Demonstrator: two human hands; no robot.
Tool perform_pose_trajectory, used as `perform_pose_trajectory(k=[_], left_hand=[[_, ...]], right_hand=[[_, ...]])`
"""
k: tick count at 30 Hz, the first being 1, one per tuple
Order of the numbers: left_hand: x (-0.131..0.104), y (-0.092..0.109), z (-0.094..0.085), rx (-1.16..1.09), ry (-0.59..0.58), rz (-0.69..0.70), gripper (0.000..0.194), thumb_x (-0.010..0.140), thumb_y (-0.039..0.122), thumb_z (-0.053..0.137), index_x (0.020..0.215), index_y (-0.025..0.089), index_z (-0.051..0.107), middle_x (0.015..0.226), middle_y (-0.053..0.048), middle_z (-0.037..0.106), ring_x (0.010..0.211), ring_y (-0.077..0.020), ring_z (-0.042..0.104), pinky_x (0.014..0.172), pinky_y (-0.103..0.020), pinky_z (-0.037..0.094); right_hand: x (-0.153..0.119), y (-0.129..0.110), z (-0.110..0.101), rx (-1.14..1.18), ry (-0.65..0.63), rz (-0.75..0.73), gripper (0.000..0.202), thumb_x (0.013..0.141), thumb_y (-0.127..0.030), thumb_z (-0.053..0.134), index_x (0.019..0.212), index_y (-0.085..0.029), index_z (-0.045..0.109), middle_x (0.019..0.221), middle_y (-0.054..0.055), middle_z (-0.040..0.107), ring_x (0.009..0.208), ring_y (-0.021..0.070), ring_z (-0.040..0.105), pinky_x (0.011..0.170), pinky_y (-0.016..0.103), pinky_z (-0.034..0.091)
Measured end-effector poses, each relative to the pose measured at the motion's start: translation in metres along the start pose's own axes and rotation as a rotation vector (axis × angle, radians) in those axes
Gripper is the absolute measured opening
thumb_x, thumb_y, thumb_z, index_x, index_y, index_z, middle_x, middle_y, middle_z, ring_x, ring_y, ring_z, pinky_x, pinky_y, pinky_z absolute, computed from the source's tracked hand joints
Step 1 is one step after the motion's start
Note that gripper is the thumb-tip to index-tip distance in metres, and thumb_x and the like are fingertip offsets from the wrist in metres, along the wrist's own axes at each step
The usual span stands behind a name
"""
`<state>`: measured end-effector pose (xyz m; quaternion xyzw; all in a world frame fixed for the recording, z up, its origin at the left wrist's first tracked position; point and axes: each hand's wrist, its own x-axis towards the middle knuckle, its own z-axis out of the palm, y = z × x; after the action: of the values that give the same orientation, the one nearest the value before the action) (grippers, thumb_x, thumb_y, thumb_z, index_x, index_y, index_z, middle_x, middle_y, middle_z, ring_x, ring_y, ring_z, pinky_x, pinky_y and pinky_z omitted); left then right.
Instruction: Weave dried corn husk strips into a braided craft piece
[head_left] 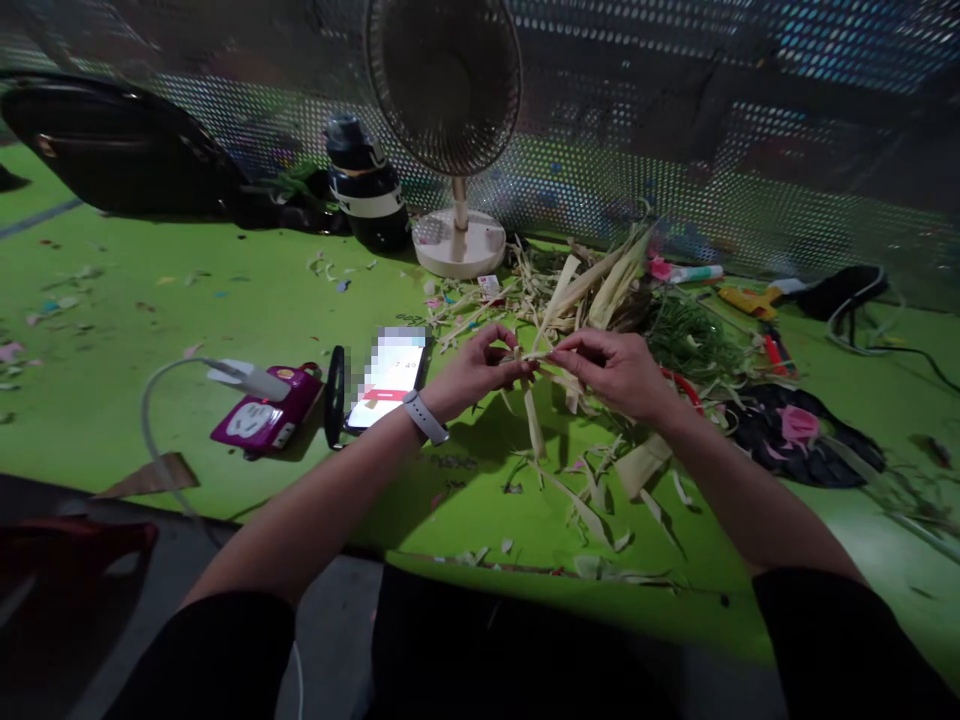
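Over the green table (277, 260), my left hand (491, 362) pinches pale dried husk strips (532, 415), one of which hangs down below the fingers. Close beside it on the right, my right hand (611, 368) grips the other end of the strips, thumb and fingers pressed together. A short stretch of husk spans the gap between both hands. Behind them lies a heap of dried husks (615, 285). Loose husk scraps (589, 510) are scattered on the table below my hands.
A fan (459, 240) and a dark bottle (367, 195) stand at the back. Left are a lit phone (390, 370) and a purple power strip (262, 415) with a cable. Green strands (686, 335), a yellow tool (750, 300) and a pink flower (799, 425) lie right.
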<state>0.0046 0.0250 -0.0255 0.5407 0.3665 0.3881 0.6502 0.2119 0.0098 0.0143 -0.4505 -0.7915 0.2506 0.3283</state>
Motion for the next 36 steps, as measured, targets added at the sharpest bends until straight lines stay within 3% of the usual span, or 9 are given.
perform_pose_trajectory(k=[3,7,11,16,26,32,36], left_hand=[[0.0,0.0,0.0,0.009,-0.018,0.001,0.034,0.073,0.027,0.074,0.088,0.018,0.044,0.071,0.002,0.068,0.063,-0.0079,0.064,0.059,-0.02,0.048],[0.0,-0.001,0.002,0.01,-0.033,0.015,0.035,0.071,0.025,0.076,0.086,0.018,0.045,0.069,0.004,0.067,0.066,-0.0084,0.064,0.062,-0.021,0.049],[0.0,-0.002,0.004,-0.015,-0.037,0.009,0.033,0.068,0.022,0.077,0.081,0.016,0.048,0.073,0.002,0.068,0.066,-0.0072,0.064,0.063,-0.02,0.049],[0.0,-0.005,0.004,-0.059,-0.056,-0.005,0.035,0.066,0.025,0.079,0.082,0.016,0.05,0.072,0.002,0.068,0.066,-0.0074,0.064,0.064,-0.02,0.048],[-0.001,-0.003,0.005,-0.128,-0.105,-0.053,0.033,0.067,0.023,0.078,0.084,0.016,0.052,0.079,0.001,0.069,0.071,-0.0079,0.063,0.069,-0.023,0.049],[-0.002,0.0,0.005,-0.215,-0.087,-0.106,0.018,0.077,0.025,0.068,0.086,0.014,0.057,0.078,0.0,0.065,0.067,-0.0083,0.063,0.061,-0.021,0.045],[0.0,-0.003,0.005,-0.155,-0.094,-0.047,0.024,0.075,0.029,0.073,0.087,0.014,0.057,0.077,0.001,0.062,0.067,-0.0069,0.06,0.06,-0.02,0.043]], right_hand=[[-0.003,-0.003,0.001,-0.197,0.036,-0.05,0.027,0.088,-0.039,0.058,0.082,-0.016,0.071,0.055,-0.002,0.057,0.046,0.0076,0.042,0.049,0.022,0.029],[-0.006,-0.005,0.005,-0.289,0.075,-0.042,0.026,0.088,-0.036,0.055,0.079,-0.016,0.069,0.054,-0.001,0.059,0.046,0.0086,0.045,0.05,0.022,0.03],[-0.006,-0.004,0.009,-0.374,0.091,-0.077,0.033,0.088,-0.044,0.055,0.077,-0.016,0.069,0.054,0.0,0.061,0.046,0.0093,0.046,0.05,0.023,0.029],[-0.006,-0.002,0.009,-0.347,0.034,-0.133,0.033,0.092,-0.044,0.051,0.084,-0.02,0.074,0.073,0.002,0.073,0.053,0.01,0.055,0.053,0.023,0.033],[-0.005,0.002,0.005,-0.425,-0.002,-0.149,0.03,0.088,-0.037,0.051,0.077,-0.019,0.073,0.062,0.001,0.069,0.051,0.0109,0.055,0.052,0.023,0.031],[-0.004,0.005,0.007,-0.435,0.07,-0.135,0.028,0.09,-0.038,0.052,0.099,-0.022,0.073,0.083,0.003,0.076,0.051,0.0098,0.055,0.053,0.023,0.033],[-0.003,0.004,0.004,-0.376,0.06,-0.103,0.03,0.089,-0.042,0.054,0.096,-0.02,0.074,0.071,0.001,0.071,0.048,0.0085,0.048,0.051,0.023,0.03]])
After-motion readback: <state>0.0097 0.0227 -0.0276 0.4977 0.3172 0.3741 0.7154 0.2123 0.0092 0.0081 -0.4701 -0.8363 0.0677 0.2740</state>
